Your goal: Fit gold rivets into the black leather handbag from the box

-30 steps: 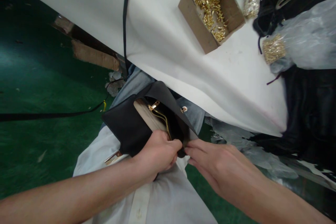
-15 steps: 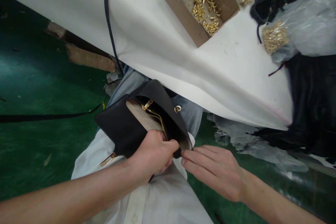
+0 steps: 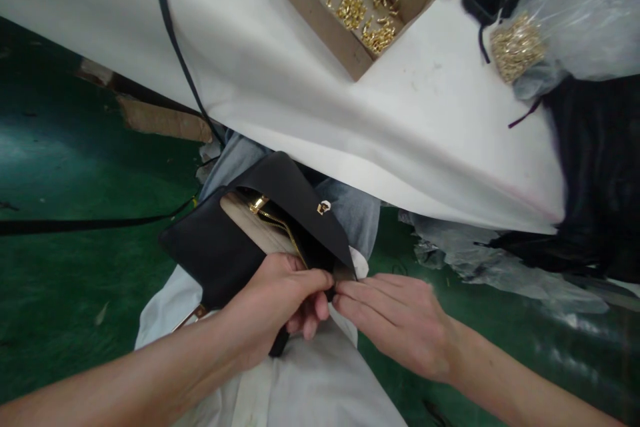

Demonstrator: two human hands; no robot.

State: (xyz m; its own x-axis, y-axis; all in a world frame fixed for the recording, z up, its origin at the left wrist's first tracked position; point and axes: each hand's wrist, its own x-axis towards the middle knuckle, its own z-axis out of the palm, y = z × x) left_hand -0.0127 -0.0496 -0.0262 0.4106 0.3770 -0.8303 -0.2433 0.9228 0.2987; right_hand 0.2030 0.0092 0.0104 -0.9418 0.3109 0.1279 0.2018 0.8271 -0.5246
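Observation:
A black bag (image 3: 215, 247) lies open across my lap, its flap spread to the left. Inside its mouth show a beige lining and a gold zipper (image 3: 260, 205). A gold clasp (image 3: 324, 207) sits on its front panel. My left hand (image 3: 293, 293) is closed on the bag's near edge, thumb on top and fingers curled below. My right hand (image 3: 393, 320) is closed at the right corner of the bag, its fingertips meeting my left thumb. Whatever small part lies between the fingertips is hidden.
A cardboard box (image 3: 325, 20) of small gold pieces stands on the white-covered table (image 3: 425, 133). Clear bags of gold parts (image 3: 517, 47) and black material (image 3: 600, 160) lie at the right. Clear plastic (image 3: 460, 260) hangs below the table edge; a black strap (image 3: 173, 33) crosses at left.
The whole view has shifted, so the bag and box appear further left. My left hand's lower fingers have loosened a little, while both hands remain at the bag's right corner.

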